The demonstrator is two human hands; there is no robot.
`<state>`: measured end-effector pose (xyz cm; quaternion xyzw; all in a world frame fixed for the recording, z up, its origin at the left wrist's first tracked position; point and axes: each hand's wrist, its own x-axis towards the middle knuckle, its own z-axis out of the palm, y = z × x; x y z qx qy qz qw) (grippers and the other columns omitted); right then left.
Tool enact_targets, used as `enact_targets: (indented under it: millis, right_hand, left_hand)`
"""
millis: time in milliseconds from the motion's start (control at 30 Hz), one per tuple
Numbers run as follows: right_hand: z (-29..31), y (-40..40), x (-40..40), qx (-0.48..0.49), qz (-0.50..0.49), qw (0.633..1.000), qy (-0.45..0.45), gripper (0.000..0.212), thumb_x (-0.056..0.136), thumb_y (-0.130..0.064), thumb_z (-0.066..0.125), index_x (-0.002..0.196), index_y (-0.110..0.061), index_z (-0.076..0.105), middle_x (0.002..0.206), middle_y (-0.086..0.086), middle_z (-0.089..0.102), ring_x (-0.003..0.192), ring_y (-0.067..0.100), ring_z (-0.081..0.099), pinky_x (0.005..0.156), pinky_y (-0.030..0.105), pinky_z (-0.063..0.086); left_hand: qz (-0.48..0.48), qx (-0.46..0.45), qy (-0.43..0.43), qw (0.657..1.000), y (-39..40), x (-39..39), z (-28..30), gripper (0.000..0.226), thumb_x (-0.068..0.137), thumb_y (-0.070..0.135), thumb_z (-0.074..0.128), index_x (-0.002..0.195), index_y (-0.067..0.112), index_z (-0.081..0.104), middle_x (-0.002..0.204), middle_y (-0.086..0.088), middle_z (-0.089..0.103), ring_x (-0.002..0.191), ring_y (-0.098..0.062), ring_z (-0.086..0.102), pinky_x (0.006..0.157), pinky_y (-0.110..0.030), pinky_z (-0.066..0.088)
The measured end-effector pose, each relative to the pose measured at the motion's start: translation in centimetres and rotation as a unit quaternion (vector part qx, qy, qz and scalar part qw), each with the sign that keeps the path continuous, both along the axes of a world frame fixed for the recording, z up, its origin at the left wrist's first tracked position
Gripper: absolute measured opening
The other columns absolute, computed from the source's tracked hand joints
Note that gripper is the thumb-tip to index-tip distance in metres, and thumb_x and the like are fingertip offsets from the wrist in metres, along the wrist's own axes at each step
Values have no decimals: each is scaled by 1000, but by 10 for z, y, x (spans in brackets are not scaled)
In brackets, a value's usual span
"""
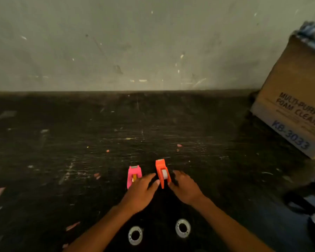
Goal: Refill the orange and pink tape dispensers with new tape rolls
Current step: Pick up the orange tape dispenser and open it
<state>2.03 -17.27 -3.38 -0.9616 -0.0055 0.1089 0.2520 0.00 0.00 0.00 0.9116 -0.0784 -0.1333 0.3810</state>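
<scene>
An orange tape dispenser stands on the dark table with a whitish roll showing in its middle. My left hand and my right hand lie on either side of its near end, fingers spread, fingertips close to or touching it. A pink tape dispenser stands just left of it, partly covered by my left hand. Two clear tape rolls lie flat near the front edge: one roll between my forearms, the other roll beside my right forearm.
A cardboard box printed "foam cleaner" stands at the back right against the grey wall. Dark blurred items lie at the right edge. The scratched black table carries small scraps of tape and paper.
</scene>
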Motion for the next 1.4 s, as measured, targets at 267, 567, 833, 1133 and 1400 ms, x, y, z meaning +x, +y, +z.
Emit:
enact_targets:
  millis: [267,567,833,1133,1400]
  right_hand:
    - [-42,8,7,130,-83,986,-59,12,89,-14,53,88,-12,64,91,10,68,81,20,64,69,35,47]
    - [-16,3,-30,305,-46,951,-6,18,85,-13,65,103,-13,61,102,0,70,91,8,67,79,22,54]
    - [4,-3,-9,431,-39,898,82,35,81,-2,70,109,-18,56,94,10,71,86,20,66,81,34,54]
    - [-28,10,27,90,-95,991,25,35,76,-41,70,101,-17,65,106,8,71,95,22,67,85,39,55]
    - [29,18,-57,298,-18,954,21,15,85,-23,68,99,-19,65,86,-2,69,77,8,63,71,26,50]
  left_hand:
    - [106,-123,151,975,-38,25,-25,43,91,50,44,116,20,62,117,-5,68,111,-22,61,99,-37,45]
    - [138,-235,171,947,-29,20,-32,17,93,35,51,100,28,65,105,-3,71,100,-15,66,97,-39,49]
    - [234,-303,131,915,8,12,-17,20,93,20,53,108,16,66,97,-6,71,99,-25,66,97,-48,49]
    - [235,-369,190,879,42,-18,14,29,90,29,57,116,19,63,107,-12,73,96,-24,70,82,-42,56]
    - [257,-417,221,843,34,-57,12,21,88,22,61,107,16,67,100,-11,72,94,-25,65,89,-47,51]
